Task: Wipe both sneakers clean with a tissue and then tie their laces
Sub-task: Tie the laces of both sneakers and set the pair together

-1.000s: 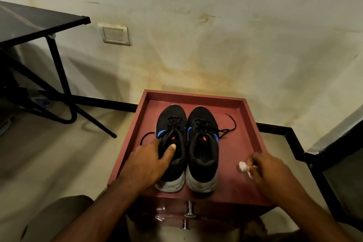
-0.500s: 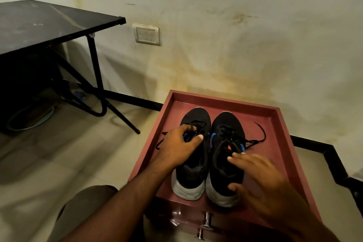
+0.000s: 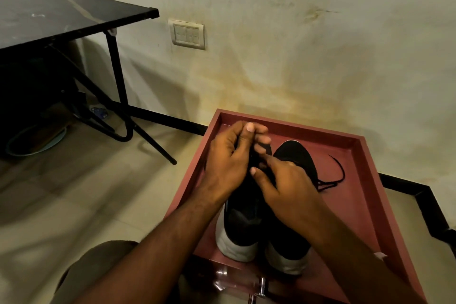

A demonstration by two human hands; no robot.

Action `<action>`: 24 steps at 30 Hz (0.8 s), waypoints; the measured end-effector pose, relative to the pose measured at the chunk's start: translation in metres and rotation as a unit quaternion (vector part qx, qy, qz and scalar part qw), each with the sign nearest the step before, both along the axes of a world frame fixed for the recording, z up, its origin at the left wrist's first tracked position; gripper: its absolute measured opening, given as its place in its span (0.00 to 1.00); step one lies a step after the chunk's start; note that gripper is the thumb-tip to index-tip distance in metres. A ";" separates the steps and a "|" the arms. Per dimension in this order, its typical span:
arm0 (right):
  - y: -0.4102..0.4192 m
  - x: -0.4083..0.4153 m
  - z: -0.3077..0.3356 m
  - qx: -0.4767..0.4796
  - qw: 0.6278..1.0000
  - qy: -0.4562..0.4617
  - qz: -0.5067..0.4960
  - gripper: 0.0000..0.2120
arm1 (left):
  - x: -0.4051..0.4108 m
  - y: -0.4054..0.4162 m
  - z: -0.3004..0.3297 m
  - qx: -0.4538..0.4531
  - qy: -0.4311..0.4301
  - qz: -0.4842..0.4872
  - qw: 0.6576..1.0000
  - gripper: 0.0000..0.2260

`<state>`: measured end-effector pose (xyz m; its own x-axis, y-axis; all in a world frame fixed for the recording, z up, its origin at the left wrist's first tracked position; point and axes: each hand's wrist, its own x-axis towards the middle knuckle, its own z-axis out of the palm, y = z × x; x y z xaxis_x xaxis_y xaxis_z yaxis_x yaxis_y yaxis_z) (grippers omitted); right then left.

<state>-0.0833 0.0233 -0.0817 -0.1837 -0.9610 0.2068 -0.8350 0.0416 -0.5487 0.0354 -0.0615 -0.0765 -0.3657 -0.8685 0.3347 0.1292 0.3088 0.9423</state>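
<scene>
Upper left of frame: black folding table (image 3: 61,11), dark metal legs crossing below it, cluttered dark stuff underneath, too dim to identify. Just right of the table edge, upper centre-left: cream wall switch plate (image 3: 186,34), no readable markings. Stained wall fills the upper half; pale tiled floor (image 3: 98,192) lower left.

Lower centre to right: red tray (image 3: 355,205) with raised rim, holding both sneakers side by side, heels toward the bottom of the frame.

Left sneaker (image 3: 238,229): black upper, white heel sole, toe hidden by the hands. No brand or lettering legible on either shoe.

Left hand (image 3: 230,160), centre of frame, over the left sneaker's lace area: fingers curled in, thumb up, pinching something dark, apparently lace; the grip itself is mostly hidden.

Right hand (image 3: 286,185) just right of it, touching the left hand: index and thumb extended into the same lace area, other fingers loosely curled. Cannot tell whether it has lace pinched.

Right sneaker (image 3: 296,155): black, mostly under the right forearm, toe visible. Its laces (image 3: 333,177) trail loose onto the tray floor, right of the toe, untied.

Small white scrap (image 3: 380,255), tray's lower right, beside the right forearm; possibly the tissue, too small to confirm.
</scene>
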 end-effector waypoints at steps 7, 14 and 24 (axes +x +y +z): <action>-0.013 -0.015 -0.007 0.043 0.956 -0.281 -0.067 0.09 | 0.019 -0.018 0.007 -0.049 0.067 0.028 0.996 0.11; -0.007 -0.032 0.042 -0.187 0.757 -0.623 -0.054 0.08 | 0.016 -0.021 0.010 -0.035 0.076 0.037 0.996 0.08; 0.006 -0.042 0.040 -0.102 0.862 -0.475 -0.142 0.09 | 0.011 -0.013 0.005 -0.034 0.044 0.014 0.998 0.08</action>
